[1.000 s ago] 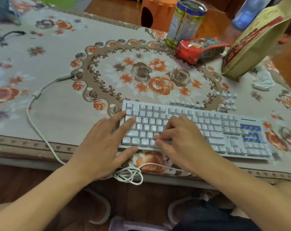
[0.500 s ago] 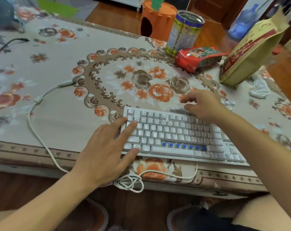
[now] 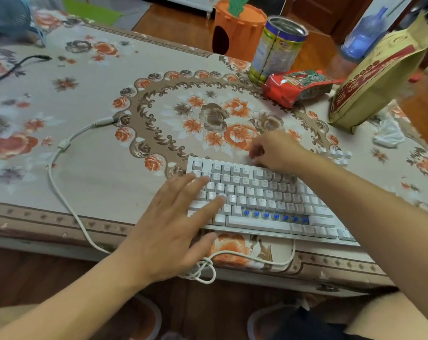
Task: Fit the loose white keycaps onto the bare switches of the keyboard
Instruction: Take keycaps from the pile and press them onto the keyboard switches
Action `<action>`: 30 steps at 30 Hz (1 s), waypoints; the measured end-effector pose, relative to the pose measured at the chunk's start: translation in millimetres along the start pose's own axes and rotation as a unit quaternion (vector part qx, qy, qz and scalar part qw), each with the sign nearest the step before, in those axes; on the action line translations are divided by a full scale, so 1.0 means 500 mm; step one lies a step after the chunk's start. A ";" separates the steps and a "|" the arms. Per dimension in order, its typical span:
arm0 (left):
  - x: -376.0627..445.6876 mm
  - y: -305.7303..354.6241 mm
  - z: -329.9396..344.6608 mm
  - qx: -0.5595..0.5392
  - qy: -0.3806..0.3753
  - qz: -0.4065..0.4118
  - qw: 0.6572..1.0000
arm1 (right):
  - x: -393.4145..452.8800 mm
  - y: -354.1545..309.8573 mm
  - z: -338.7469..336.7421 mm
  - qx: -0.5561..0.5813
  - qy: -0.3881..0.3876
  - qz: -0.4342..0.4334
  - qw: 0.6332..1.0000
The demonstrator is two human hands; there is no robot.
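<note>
The white keyboard (image 3: 264,190) lies near the table's front edge. Its lower letter row shows several bare blue switches (image 3: 274,215). My left hand (image 3: 173,227) rests flat on the keyboard's left end, fingers spread, holding nothing. My right hand (image 3: 275,150) is at the keyboard's back edge, its fingers curled down onto the tablecloth. Whatever is under those fingertips is hidden. A cluster of loose white keycaps (image 3: 337,155) lies just right of that hand, behind the keyboard.
The keyboard's white cable (image 3: 65,173) loops left and coils at the table edge. Behind stand a tin can (image 3: 278,49), a red snack packet (image 3: 297,85), a yellow bag (image 3: 377,77), an orange carrot-shaped holder (image 3: 237,30) and crumpled plastic (image 3: 388,134).
My right hand left the keyboard's lower rows, uncovering the bare blue switches, and reached behind the back edge. My left hand stayed on the left end.
</note>
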State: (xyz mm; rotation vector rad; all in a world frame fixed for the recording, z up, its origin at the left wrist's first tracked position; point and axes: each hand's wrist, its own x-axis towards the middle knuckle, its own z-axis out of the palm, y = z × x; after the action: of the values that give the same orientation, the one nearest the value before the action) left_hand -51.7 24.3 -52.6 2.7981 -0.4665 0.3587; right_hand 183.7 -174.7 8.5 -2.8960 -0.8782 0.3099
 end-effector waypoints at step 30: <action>0.011 0.040 0.020 0.070 0.036 0.067 0.995 | -0.297 -0.094 0.105 0.152 0.196 -0.105 0.963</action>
State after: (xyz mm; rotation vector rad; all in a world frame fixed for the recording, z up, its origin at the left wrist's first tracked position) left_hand -51.7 1.4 -55.4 2.8847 -0.6365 0.5401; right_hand 26.0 -216.7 -11.2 -2.4334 -0.9539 -0.1346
